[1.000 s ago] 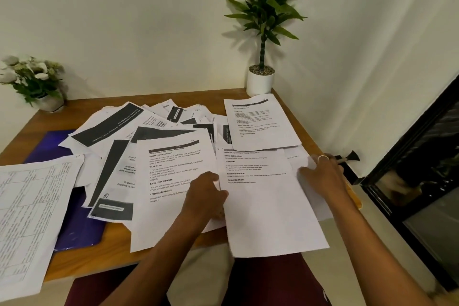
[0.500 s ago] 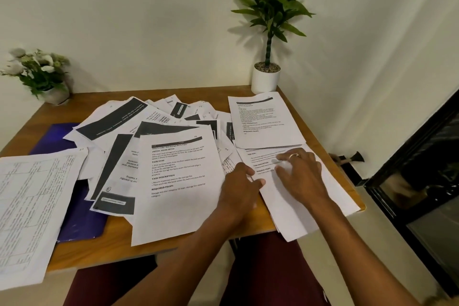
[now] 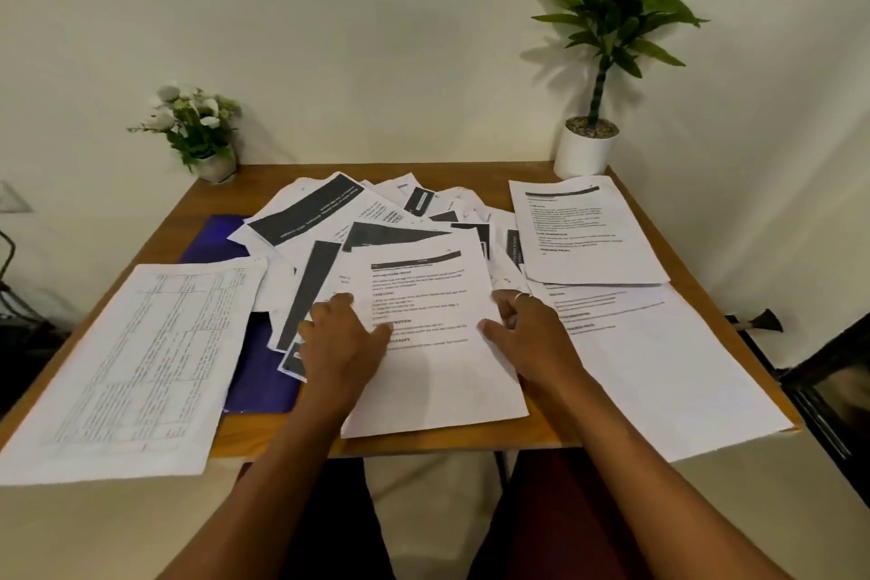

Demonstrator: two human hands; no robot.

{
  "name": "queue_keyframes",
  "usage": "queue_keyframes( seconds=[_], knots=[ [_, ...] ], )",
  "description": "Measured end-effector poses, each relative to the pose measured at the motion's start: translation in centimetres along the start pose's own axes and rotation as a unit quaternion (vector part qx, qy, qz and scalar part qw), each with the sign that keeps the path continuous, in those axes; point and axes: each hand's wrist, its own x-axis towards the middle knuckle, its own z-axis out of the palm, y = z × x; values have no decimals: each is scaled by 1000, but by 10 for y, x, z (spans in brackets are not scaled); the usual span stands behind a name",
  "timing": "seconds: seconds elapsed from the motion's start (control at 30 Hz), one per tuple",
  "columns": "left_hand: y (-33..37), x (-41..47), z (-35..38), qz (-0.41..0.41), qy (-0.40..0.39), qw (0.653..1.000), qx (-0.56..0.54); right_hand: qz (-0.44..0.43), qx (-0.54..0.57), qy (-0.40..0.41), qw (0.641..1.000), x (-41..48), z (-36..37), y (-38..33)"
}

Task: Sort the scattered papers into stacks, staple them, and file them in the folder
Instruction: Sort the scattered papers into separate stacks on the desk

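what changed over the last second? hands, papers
Both hands let go of the right sheet, now lying flat at the right, and moved left to the centre sheet: left hand rests on its left edge, right hand at its right edge, grip unclear. The scattered pile, blue folder and grid sheet unchanged.

You've got one head-worn wide-angle view: it looks forward and down across the table (image 3: 254, 186), close over your left hand (image 3: 343, 339) and right hand (image 3: 532, 334), facing the back wall (image 3: 376, 38).
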Motion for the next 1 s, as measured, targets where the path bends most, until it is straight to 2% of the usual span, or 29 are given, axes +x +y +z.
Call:
queue_keyframes(
  seconds=[0.13, 0.3, 0.43, 0.57, 0.63, 0.77, 0.87, 1.0],
  knots=[
    [0, 4, -4, 4, -32, 991, -129, 31, 45, 13, 998, 5, 1, -4],
    [4, 10, -13, -16, -81, 963, -257, 38, 106, 42, 993, 4, -2, -5],
    [3, 10, -13, 35, -132, 933, -334, 50, 184, 21, 981, 2, -7, -3],
    [7, 7, -10, 59, -137, 908, -391, 43, 184, 7, 982, 1, -16, 6],
    [10, 7, -6, 76, -123, 913, -380, 38, 169, 8, 985, 3, -27, 8],
    [3, 14, 10, 157, -72, 943, -283, 44, 131, 26, 990, 18, -62, 23],
    [-4, 17, 25, 204, -29, 961, -182, 79, 104, 59, 990, 47, -91, 48],
    [-5, 14, 42, 236, 9, 969, -71, 123, 106, 93, 982, 87, -118, 76]
  ],
)
